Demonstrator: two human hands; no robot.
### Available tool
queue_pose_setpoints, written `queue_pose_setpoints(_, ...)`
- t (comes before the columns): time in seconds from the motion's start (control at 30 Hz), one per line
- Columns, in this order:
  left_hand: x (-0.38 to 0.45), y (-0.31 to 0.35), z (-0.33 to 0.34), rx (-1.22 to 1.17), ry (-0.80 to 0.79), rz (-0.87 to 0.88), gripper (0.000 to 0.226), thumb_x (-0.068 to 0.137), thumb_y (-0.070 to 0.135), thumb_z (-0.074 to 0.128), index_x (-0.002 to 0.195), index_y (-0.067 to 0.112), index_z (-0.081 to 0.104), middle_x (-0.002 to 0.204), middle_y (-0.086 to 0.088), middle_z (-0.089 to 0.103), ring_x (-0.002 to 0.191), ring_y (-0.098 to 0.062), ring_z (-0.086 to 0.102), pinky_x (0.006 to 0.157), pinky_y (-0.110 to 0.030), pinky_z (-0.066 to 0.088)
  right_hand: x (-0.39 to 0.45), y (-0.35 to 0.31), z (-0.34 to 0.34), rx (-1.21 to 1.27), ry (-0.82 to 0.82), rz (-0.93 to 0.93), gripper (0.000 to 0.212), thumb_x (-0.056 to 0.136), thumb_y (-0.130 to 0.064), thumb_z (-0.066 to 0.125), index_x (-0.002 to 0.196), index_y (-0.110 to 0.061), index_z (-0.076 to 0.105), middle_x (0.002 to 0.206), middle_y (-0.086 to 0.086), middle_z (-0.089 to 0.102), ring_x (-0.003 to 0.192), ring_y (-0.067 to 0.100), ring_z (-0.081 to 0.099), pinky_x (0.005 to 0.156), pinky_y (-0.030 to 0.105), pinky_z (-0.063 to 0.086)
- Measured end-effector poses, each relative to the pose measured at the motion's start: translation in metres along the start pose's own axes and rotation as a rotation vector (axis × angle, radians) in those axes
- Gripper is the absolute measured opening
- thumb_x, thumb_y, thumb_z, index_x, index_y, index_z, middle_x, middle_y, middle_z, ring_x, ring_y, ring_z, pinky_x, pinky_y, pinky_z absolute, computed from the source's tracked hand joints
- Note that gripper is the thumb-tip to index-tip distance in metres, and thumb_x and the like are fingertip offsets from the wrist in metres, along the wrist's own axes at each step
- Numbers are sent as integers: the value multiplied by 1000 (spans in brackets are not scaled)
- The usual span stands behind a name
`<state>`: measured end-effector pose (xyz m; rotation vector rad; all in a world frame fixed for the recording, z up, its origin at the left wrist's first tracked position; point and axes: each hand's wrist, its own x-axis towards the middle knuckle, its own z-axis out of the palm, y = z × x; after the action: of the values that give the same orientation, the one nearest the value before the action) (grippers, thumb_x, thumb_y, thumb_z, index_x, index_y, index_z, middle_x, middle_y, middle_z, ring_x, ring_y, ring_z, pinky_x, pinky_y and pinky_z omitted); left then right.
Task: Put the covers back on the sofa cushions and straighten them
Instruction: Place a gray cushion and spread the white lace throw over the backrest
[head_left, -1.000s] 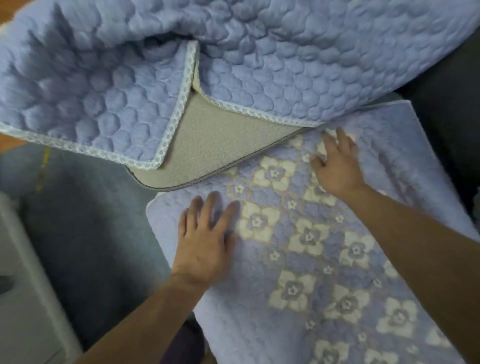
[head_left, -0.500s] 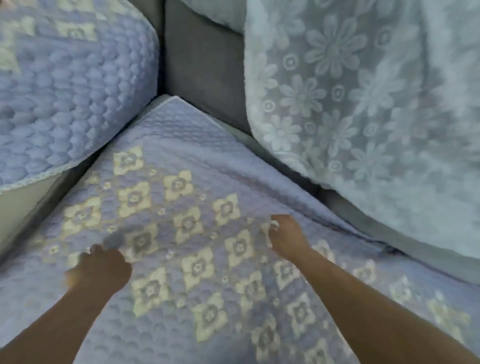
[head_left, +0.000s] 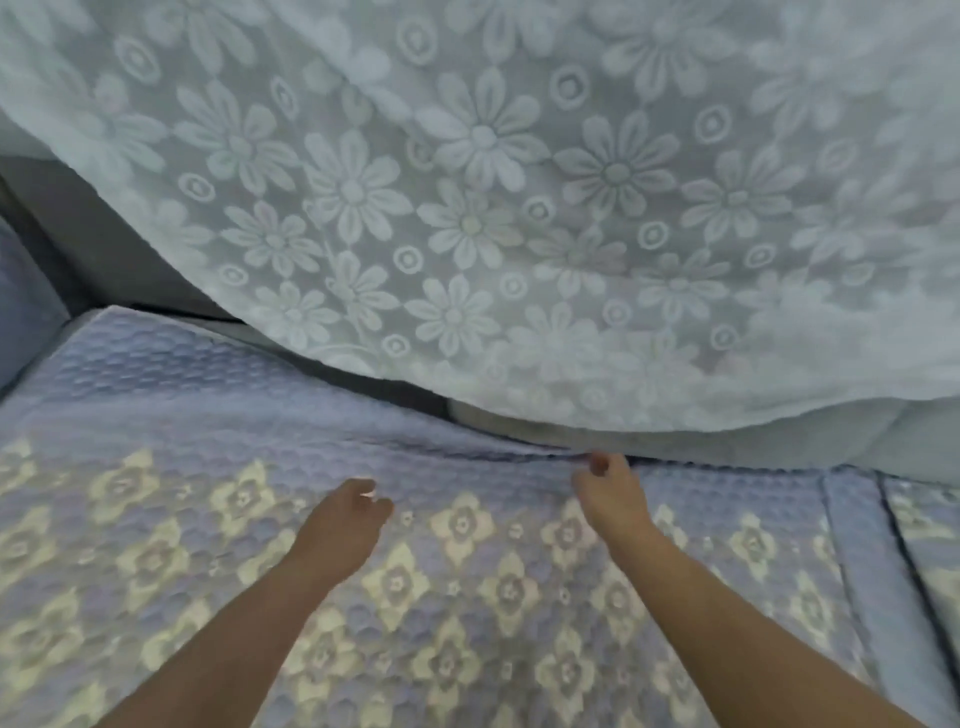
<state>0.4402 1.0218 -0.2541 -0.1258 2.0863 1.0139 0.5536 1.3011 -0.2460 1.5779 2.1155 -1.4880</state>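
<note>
Lying flat across the near seat of the sofa: quilted lavender cover with cream flower motifs (head_left: 208, 426), its far edge running along the gap at the base of the backrest. Hanging over the backrest and filling the far half of the scene: pale white lace throw with daisy pattern (head_left: 519, 182). Reaching to the far edge of the cover, right of centre: right hand (head_left: 605, 486), fingers curled together, apparently pinching the cover's edge at the gap, though blur is keeping the exact grip uncertain. Hovering near the cover's middle: left hand (head_left: 348, 519), fingers loosely curled, holding nothing visible; contact with the fabric not determinable. Showing as a low ridge just left of the right hand: a wrinkle in the cover (head_left: 467, 444).

Risks, as judged: pulling from one point only and skewing the flower rows out of line; dragging the lace hem down into the gap along with the cover; leaving the ridge pressed in rather than smoothed. Adjoining on the right: second patterned seat cover (head_left: 924, 525), liable to being overlapped.
</note>
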Motion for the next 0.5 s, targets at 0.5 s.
queue_pose_setpoints(0.5, -17, 189, -24, -924, 324, -273, 28, 97, 5, 53, 124, 5, 59, 98, -9, 60, 84, -24, 60, 81, -30, 51, -27, -113, -136, 1001, 331, 464, 20, 99, -13, 53, 118, -10, 58, 122, 14, 62, 105, 31, 62, 91, 40, 51)
